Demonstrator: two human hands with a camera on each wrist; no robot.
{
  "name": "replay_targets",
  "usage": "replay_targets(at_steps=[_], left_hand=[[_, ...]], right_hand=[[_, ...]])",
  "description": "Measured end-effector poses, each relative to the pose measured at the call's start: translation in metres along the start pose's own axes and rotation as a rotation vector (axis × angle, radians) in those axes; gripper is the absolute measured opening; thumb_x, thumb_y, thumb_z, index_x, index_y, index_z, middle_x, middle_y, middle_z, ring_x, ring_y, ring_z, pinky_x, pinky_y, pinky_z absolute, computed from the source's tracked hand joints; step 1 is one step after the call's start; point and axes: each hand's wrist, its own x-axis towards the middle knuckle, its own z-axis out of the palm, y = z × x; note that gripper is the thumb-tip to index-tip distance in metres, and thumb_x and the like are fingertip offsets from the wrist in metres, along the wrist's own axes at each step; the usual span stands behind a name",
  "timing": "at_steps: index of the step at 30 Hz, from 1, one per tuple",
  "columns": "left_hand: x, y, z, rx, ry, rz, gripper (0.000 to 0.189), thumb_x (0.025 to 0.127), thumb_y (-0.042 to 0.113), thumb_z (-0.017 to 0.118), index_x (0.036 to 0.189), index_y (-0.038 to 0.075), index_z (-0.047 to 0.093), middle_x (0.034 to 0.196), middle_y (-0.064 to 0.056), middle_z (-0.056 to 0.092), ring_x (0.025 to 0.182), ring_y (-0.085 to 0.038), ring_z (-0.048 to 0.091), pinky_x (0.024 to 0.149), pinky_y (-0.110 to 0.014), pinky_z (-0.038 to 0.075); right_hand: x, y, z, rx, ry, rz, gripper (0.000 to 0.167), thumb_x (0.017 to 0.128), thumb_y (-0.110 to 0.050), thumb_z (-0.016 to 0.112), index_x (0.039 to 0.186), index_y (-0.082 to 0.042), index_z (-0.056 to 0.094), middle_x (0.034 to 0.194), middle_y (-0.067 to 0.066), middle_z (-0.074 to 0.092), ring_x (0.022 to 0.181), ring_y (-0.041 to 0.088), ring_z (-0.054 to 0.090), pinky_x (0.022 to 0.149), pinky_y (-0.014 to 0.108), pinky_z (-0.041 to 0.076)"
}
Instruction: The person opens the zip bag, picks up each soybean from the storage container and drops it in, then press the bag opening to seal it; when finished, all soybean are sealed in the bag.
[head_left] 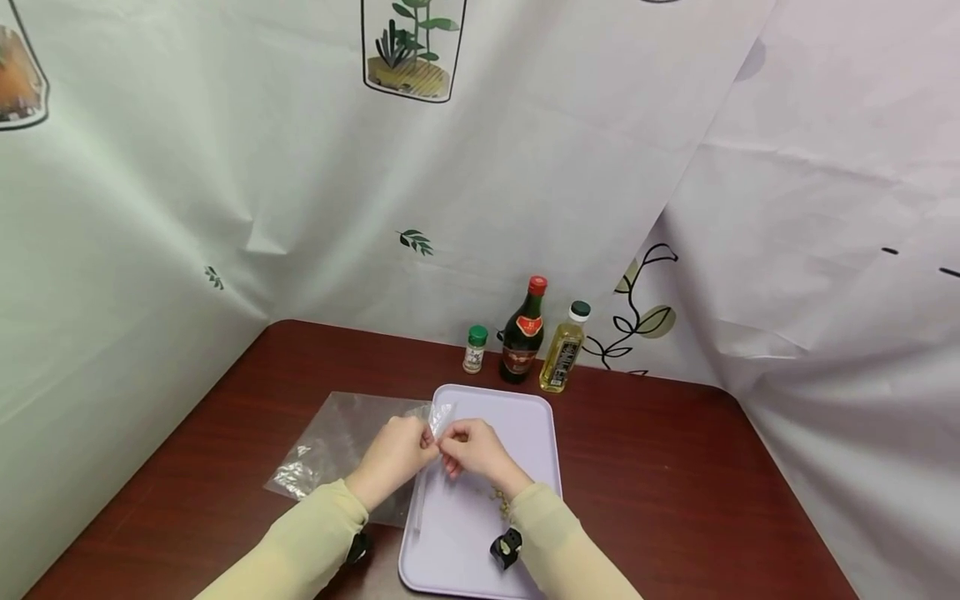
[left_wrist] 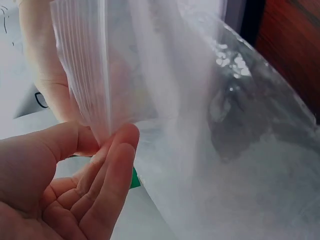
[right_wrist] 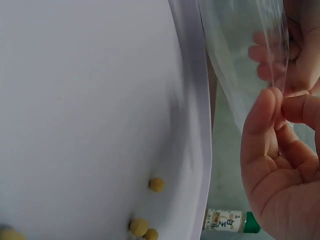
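Observation:
A clear plastic zip bag (head_left: 330, 437) lies partly on the table and partly over the left side of a pale lilac tray (head_left: 480, 533). My left hand (head_left: 397, 457) pinches the bag's ridged zip edge (left_wrist: 102, 65) between thumb and fingers. Close beside it, my right hand (head_left: 476, 450) pinches the same edge, the two hands nearly touching above the tray. Small round yellowish beans (right_wrist: 139, 227) lie loose on the tray, under the right forearm in the head view. From the right wrist, the left fingers show through the film.
Along the table's back edge stand a green-capped shaker jar (head_left: 475, 350), a dark red-capped bottle (head_left: 522, 333) and a bottle of yellow oil (head_left: 564, 350). Behind them hangs a white printed cloth (head_left: 337, 208). The reddish-brown tabletop (head_left: 660, 483) extends to both sides.

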Motion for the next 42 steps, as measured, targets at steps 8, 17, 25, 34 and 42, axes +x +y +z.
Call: replay_targets(at_steps=[8, 17, 25, 34, 42], left_hand=[[0.000, 0.006, -0.005, 0.017, -0.006, -0.011, 0.024, 0.066, 0.008, 0.070, 0.055, 0.015, 0.049, 0.051, 0.008, 0.043, 0.048, -0.008, 0.042, 0.046, -0.025, 0.036], [0.000, 0.003, -0.005, -0.060, -0.021, -0.035, 0.025, 0.068, 0.006, 0.070, 0.055, 0.015, 0.051, 0.046, 0.010, 0.045, 0.045, -0.005, 0.042, 0.045, -0.022, 0.036], [-0.006, 0.001, -0.003, -0.140, -0.055, -0.064, 0.019, 0.070, 0.004, 0.067, 0.059, 0.014, 0.055, 0.043, 0.011, 0.049, 0.040, -0.001, 0.044, 0.043, -0.020, 0.036], [-0.006, 0.003, -0.003, -0.153, -0.019, -0.033, 0.021, 0.069, 0.001, 0.065, 0.056, 0.015, 0.055, 0.043, 0.012, 0.046, 0.041, -0.001, 0.042, 0.043, -0.020, 0.034], [-0.005, -0.012, -0.008, -0.057, 0.047, -0.104, 0.019, 0.072, 0.002, 0.064, 0.061, 0.015, 0.054, 0.050, 0.009, 0.045, 0.048, -0.006, 0.041, 0.048, -0.023, 0.036]], right_hand=[[-0.001, -0.006, 0.000, -0.094, 0.053, -0.073, 0.014, 0.081, 0.002, 0.056, 0.067, 0.002, 0.060, 0.052, 0.004, 0.056, 0.039, 0.004, 0.049, 0.043, 0.020, 0.043], [0.000, -0.007, 0.000, -0.159, 0.062, -0.085, 0.014, 0.078, 0.003, 0.056, 0.066, 0.001, 0.062, 0.052, 0.006, 0.058, 0.038, 0.002, 0.048, 0.042, 0.019, 0.040], [-0.005, -0.007, 0.002, -0.226, 0.084, -0.099, 0.015, 0.076, 0.001, 0.057, 0.062, -0.003, 0.061, 0.047, 0.002, 0.055, 0.036, 0.000, 0.044, 0.041, 0.018, 0.035], [-0.009, -0.014, 0.000, -0.281, 0.132, -0.102, 0.018, 0.075, -0.002, 0.059, 0.058, -0.005, 0.058, 0.043, -0.004, 0.049, 0.036, 0.000, 0.042, 0.041, 0.017, 0.032], [-0.017, -0.013, -0.005, -0.400, 0.213, -0.095, 0.019, 0.072, -0.004, 0.062, 0.054, -0.009, 0.057, 0.045, -0.009, 0.047, 0.042, 0.001, 0.040, 0.046, 0.018, 0.034]])
